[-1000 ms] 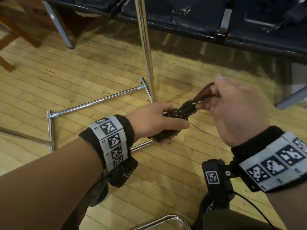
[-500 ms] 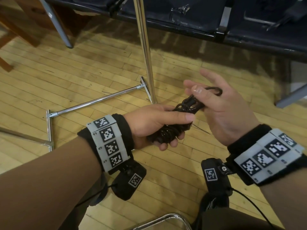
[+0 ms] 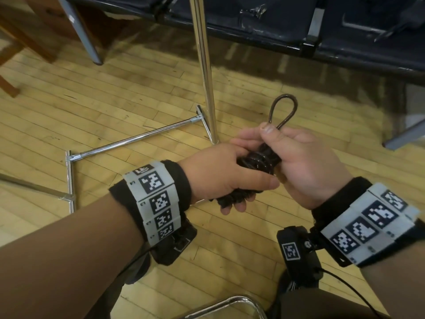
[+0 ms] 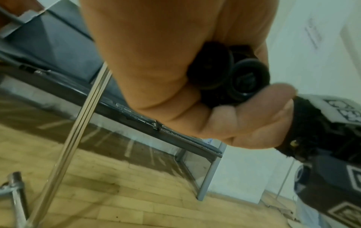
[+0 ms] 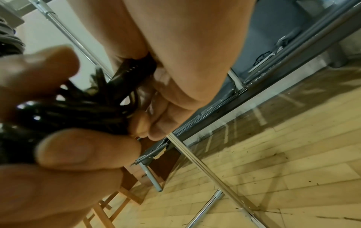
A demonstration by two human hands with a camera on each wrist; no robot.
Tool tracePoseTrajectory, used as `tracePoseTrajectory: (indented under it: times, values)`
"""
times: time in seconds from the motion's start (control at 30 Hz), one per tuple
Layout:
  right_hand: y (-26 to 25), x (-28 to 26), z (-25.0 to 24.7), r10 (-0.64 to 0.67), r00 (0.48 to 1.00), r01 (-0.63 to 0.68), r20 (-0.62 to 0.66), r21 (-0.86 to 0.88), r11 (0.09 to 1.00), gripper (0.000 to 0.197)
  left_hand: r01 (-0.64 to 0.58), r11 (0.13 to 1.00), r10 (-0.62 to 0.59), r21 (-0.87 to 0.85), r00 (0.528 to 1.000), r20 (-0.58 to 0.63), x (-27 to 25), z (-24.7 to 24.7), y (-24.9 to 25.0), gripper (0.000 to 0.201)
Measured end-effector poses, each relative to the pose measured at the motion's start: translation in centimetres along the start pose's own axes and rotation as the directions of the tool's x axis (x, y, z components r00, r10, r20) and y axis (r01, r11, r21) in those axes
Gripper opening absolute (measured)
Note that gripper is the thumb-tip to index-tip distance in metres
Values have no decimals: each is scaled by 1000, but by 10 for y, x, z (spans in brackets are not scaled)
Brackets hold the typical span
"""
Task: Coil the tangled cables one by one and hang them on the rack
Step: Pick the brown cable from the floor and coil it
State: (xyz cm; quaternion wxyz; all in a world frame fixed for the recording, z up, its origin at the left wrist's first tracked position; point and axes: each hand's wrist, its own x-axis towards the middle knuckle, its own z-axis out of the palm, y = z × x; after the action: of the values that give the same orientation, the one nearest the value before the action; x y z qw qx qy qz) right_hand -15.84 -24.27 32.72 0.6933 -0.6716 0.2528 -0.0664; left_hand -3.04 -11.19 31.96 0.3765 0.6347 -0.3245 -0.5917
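A black cable bundle (image 3: 255, 161) is held between both hands over the wooden floor. My left hand (image 3: 230, 178) grips its lower coils, which poke out under the fingers. My right hand (image 3: 296, 162) grips the upper part, thumb pressed on top, and a single loop (image 3: 284, 109) of the cable stands up past the thumb. In the left wrist view the coiled cable (image 4: 230, 75) sits in the curled fingers. The right wrist view shows the cable strands (image 5: 87, 108) between both hands. The chrome rack pole (image 3: 203, 65) rises just beyond the hands.
The rack's chrome base bars (image 3: 133, 141) lie on the floor to the left. A dark bench (image 3: 276, 24) with grey legs runs along the back. Wooden furniture (image 3: 27, 31) stands at the far left. A chrome chair edge (image 3: 230, 305) curves at the bottom.
My right hand has closed round the upper part of the bundle and come up against the left hand. A loop of cable now stands upright above the right thumb.
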Motion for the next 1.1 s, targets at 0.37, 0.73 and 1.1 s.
tracePoseTrajectory:
  times: [0.37, 0.73, 1.1]
  values:
    - [7, 2, 5, -88, 987, 28, -132, -398, 917, 30, 100, 942, -66, 321, 991, -115, 1, -8, 4, 41]
    - [6, 1, 1, -274, 958, 139, -83, -702, 699, 48, 161, 857, -87, 490, 982, -170, 2, -8, 6, 48]
    - [10, 8, -2, -146, 958, 0, -247, -510, 860, 40, 59, 770, 23, 635, 992, -121, 1, -1, 5, 45]
